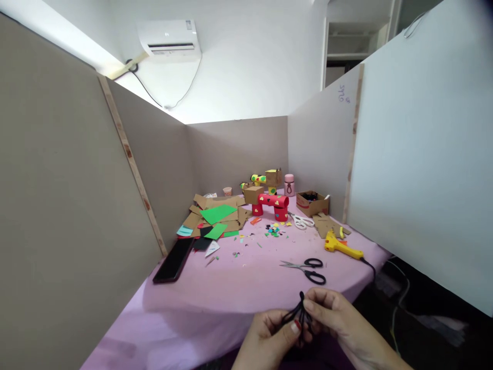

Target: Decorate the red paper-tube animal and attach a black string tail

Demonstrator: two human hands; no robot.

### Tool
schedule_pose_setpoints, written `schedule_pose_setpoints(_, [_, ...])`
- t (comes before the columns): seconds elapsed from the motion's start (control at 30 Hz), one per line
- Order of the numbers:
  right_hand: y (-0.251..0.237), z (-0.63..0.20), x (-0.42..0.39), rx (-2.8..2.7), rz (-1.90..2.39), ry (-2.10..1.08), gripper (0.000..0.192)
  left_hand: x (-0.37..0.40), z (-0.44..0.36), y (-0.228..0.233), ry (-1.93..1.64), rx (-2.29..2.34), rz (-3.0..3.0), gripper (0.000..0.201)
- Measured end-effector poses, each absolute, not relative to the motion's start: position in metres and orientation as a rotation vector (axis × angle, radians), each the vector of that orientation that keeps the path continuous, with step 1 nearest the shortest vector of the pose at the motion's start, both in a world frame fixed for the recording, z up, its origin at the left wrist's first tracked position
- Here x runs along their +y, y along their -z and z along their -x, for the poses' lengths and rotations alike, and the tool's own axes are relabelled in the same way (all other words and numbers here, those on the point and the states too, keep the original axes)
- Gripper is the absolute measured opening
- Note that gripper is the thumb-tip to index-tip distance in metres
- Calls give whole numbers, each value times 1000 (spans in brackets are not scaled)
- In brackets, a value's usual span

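A small bundle of black cord is held between my two hands just off the table's front edge. My left hand pinches its lower strands between thumb and fingers. Higher up, the thumb and forefinger of my right hand are closed on the bundle near its top loop. Black-handled scissors lie on the table just beyond my hands, blades partly apart. Part of the cord is hidden behind my fingers.
Beyond stand a red decorated cardboard figure and a yellow one. A yellow glue gun, white scissors and a box sit right. Left are a phone, green paper and cardboard. Paper scraps dot the pink tablecloth.
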State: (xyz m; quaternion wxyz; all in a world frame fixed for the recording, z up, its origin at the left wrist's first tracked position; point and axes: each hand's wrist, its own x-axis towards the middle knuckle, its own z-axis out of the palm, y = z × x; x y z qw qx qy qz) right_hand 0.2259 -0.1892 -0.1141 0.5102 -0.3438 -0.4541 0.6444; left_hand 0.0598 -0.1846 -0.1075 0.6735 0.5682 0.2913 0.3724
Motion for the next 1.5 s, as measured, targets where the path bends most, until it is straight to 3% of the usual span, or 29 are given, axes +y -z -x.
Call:
schedule_pose_setpoints(0.43, [106, -226, -194, -1080, 933, -1472, 36, -186, -58, 102, -969, 835, -1299, 34])
schedule_pose_setpoints(0.77, [107, -226, -195, -1091, 931, -1476, 35, -181, -60, 114, -891, 642, -842, 37])
schedule_pose_setpoints(1.13, [111, -226, -194, -1072, 939, -1432, 32, -177, -55, 122, -868, 722, -926, 50])
schedule_pose_setpoints(1.33, [110, -227, -193, -1197, 956, -1337, 34, -184, -44, 105, -1023, 848, -1210, 39])
schedule_pose_setpoints(1.5, [111, -225, -192, -1193, 956, -1295, 34, -178, -42, 110, -1054, 878, -1093, 44])
